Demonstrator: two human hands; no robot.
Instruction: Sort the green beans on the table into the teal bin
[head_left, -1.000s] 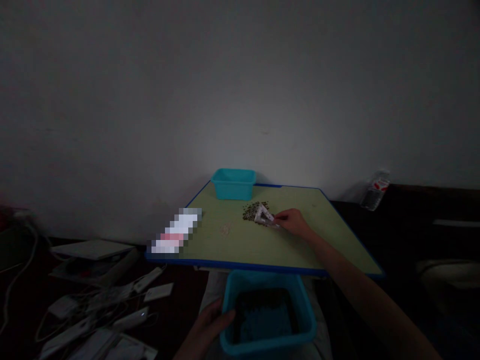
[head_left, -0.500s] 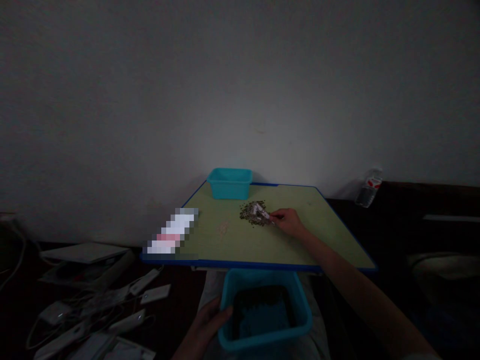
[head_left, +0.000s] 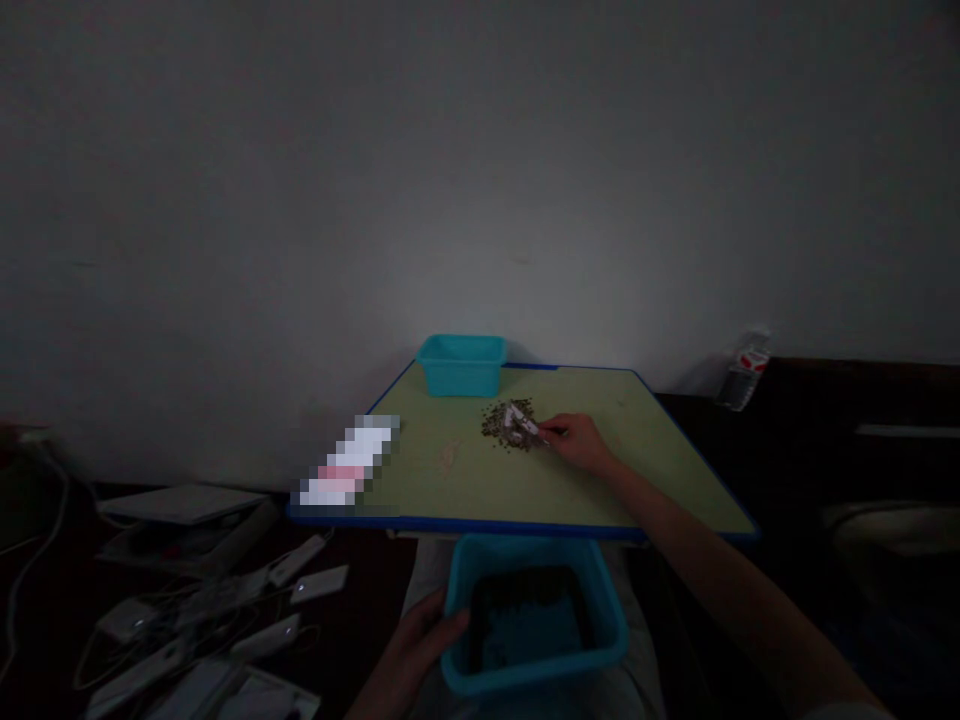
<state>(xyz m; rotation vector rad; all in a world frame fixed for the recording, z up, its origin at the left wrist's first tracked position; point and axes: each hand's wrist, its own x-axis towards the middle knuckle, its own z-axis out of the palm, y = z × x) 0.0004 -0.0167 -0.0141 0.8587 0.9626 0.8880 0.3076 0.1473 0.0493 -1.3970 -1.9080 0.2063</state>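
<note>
With its thumb over the left rim, my left hand (head_left: 424, 640) grips a blue plastic basin (head_left: 611, 615) on my lap. Dark stuff lines the inside edges of the basin's bottom. My right hand (head_left: 576, 441) is closed, its fingertips pinching the edge of a small pale packet (head_left: 520, 420), which looks like a clear plastic bag with white strips. The packet lies on a scatter of small dark grains (head_left: 495, 425) on the table (head_left: 600, 490). To the left of the grains is a small pale patch of bits (head_left: 448, 457), too blurred to name.
A second blue basin (head_left: 463, 378) stands at the table's back left, by the wall. A lit, blurred-out screen (head_left: 349, 460) lies at the left edge. Chargers and cables (head_left: 255, 590) cover the floor at left. A plastic bottle (head_left: 744, 375) leans on the right.
The view has shifted slightly. Both hands keep their holds, and the packet stays at the grains with hardly any movement.
</note>
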